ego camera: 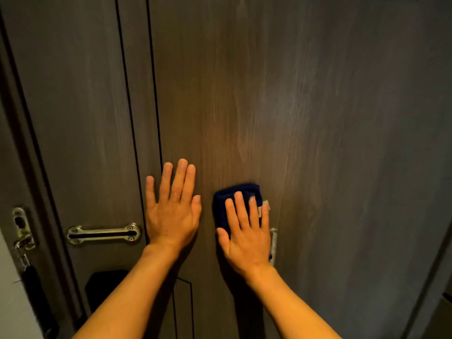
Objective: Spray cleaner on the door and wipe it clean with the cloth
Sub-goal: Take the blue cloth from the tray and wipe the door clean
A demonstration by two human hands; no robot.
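Observation:
A dark wood-grain door [305, 106] fills the view, with pale streaks running down its middle. My right hand [247, 231] lies flat on a folded dark blue cloth [225, 201] and presses it against the door, fingers spread over it. A pale edge of the cloth shows at the hand's right side. My left hand [172, 209] rests flat on the bare door just left of the cloth, fingers straight and holding nothing. No spray bottle is in view.
A metal slide latch plate [104, 233] sits left of my left hand. A door guard with a chain [22, 236] hangs on the frame at the far left. A black lock body [102, 287] lies below the latch.

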